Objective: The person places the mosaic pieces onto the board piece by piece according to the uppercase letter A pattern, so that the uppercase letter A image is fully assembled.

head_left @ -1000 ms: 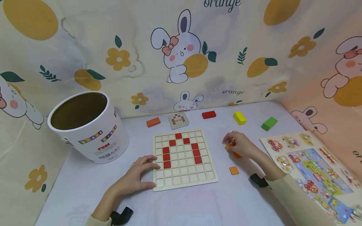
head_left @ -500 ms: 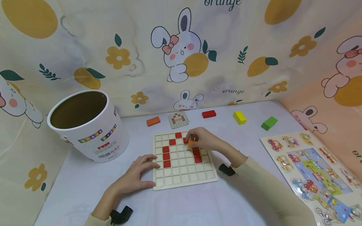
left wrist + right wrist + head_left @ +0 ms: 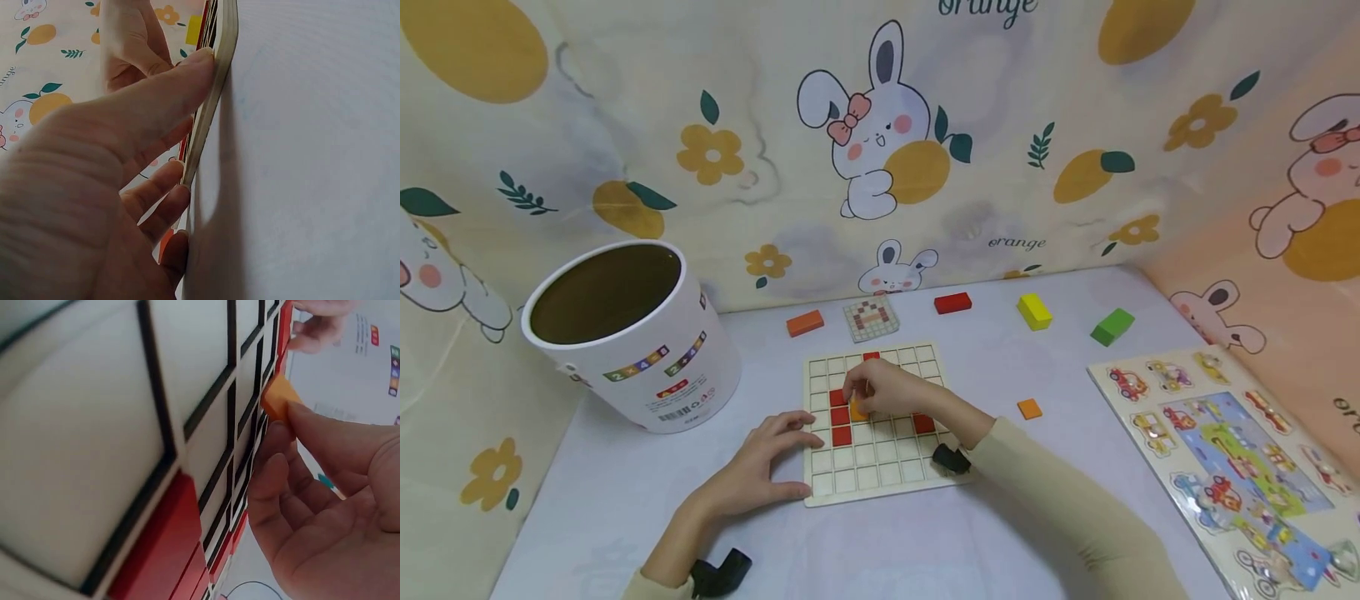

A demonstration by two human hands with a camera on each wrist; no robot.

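My right hand (image 3: pixel 887 389) pinches an orange square tile (image 3: pixel 858 410) between thumb and fingers, low over the white grid board (image 3: pixel 891 483). In the right wrist view the orange tile (image 3: pixel 280 399) is tilted against the grid, beside the red tiles on the board's left side. Red tiles (image 3: pixel 841 436) fill several cells; others are hidden beneath my right hand. My left hand (image 3: pixel 752 468) rests against the board's left edge with fingers spread. In the left wrist view its thumb (image 3: pixel 169 94) touches the board's side and the fingertips lie along the same edge.
One orange tile (image 3: pixel 1029 408) lies right of the board. Behind stand a small pattern card (image 3: pixel 871 318) and orange (image 3: pixel 805 323), red (image 3: pixel 952 302), yellow (image 3: pixel 1035 311) and green (image 3: pixel 1112 327) blocks. A white bucket (image 3: pixel 700 375) is at left, a picture puzzle (image 3: pixel 1120 387) at right.
My right hand has picked up an orange tile from the table at right and carried it left over the board to the left-side red tiles. My left hand has stayed put.
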